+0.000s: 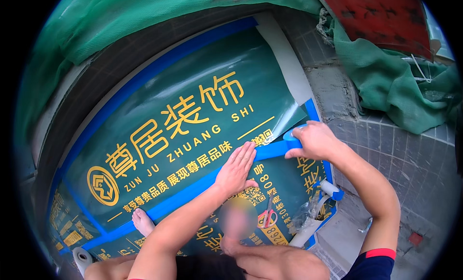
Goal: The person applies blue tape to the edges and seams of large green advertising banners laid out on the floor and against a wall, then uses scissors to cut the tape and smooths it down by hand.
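My left hand [236,170] lies flat with fingers stretched out, pressing on a strip of blue tape [273,150]. The strip runs along the seam between two dark green printed sheets; the upper sheet [202,63] carries large yellow lettering. Further right, my right hand [316,142] grips a roll of blue tape [291,135], and the strip leads up to that roll. Near the roll, the upper sheet's right corner looks lifted and curled. Below my left hand, scissors with red handles [266,218] lie on the lower sheet.
White rolls [305,234] with crumpled clear plastic [308,215] lie at the lower right; another roll [83,256] is at lower left. My bare foot [142,222] rests on the sheet. Green netting [120,29] hangs at the back, with a red panel [381,19] at upper right.
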{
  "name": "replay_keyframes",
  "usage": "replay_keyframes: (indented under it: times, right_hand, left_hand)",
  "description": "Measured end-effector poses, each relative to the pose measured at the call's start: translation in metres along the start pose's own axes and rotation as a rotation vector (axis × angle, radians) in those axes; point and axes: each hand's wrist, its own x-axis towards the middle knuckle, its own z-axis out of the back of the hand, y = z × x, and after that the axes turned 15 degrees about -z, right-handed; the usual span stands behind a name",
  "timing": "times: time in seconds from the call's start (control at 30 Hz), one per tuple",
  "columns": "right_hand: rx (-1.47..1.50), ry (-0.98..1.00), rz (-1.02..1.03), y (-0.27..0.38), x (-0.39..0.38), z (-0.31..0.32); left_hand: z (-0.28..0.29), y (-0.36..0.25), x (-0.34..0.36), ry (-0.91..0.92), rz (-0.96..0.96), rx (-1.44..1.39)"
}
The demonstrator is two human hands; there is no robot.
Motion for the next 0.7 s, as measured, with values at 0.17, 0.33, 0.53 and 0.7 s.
replay_keyframes:
  times: [0.17, 0.33, 0.53, 0.7]
  right_hand:
    - [-0.09, 0.076, -0.219, -0.012, 0.013, 0.008]
    - [-0.087, 0.084, -0.185, -0.021, 0.023, 0.015]
    - [-0.041, -0.043, -0.078, -0.047, 0.021, 0.013]
    - [-0.231, -0.06, -0.323, -0.056, 0.04, -0.005]
  left_hand:
    - [0.01, 0.019, 0.011, -0.046, -0.15, -0.034]
    - [0.011, 0.036, 0.036, -0.128, -0.191, -0.024]
    - [0.014, 0.034, 0.079, -0.108, -0.105, 0.08]
    - [0.012, 0.029, 0.089, -0.127, -0.04, 0.02]
